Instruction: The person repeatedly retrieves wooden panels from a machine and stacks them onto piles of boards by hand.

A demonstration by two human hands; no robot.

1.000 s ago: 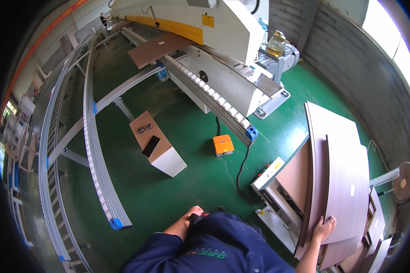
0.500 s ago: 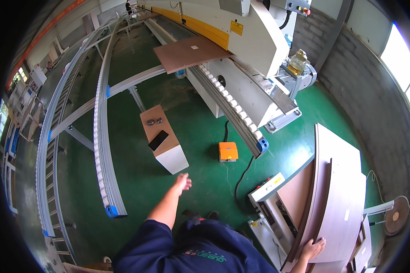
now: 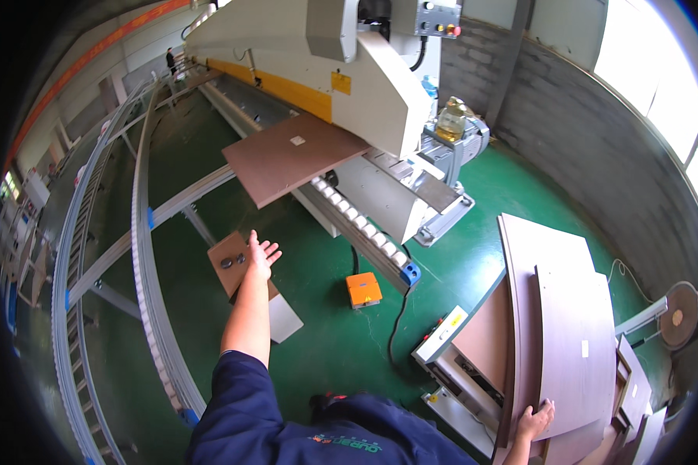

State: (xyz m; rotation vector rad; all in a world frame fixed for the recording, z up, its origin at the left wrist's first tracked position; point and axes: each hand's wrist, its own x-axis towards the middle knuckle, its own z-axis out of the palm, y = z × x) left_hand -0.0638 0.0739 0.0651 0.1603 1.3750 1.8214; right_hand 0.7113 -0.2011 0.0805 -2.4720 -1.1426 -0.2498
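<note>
My left arm reaches forward. My left hand point(image 3: 262, 256) is open in the air, fingers spread, above a box-like stand with a brown top point(image 3: 226, 249) and a white side. Two small dark objects point(image 3: 233, 262) lie on that top. To the right, my right hand point(image 3: 535, 422) grips the near corner of the uppermost brown board point(image 3: 570, 310) in a stack; the undersides of its fingers are hidden. The board carries a small white label. Farther ahead, another brown panel point(image 3: 295, 155) with a label lies across the machine's roller rail, touched by neither hand.
A long white and yellow machine point(image 3: 287, 85) fills the far side. Its white roller rail point(image 3: 357, 221) ends near an orange foot pedal point(image 3: 364, 290) with a black cable. Metal rails point(image 3: 141, 256) run along the left. A round fan point(image 3: 678, 316) stands at right. A distant person point(image 3: 171, 60) is visible.
My left hand has moved forward and opened wider, and its arm now covers part of the stand and the phone seen there before. My right hand stays at the board stack. The view has shifted.
</note>
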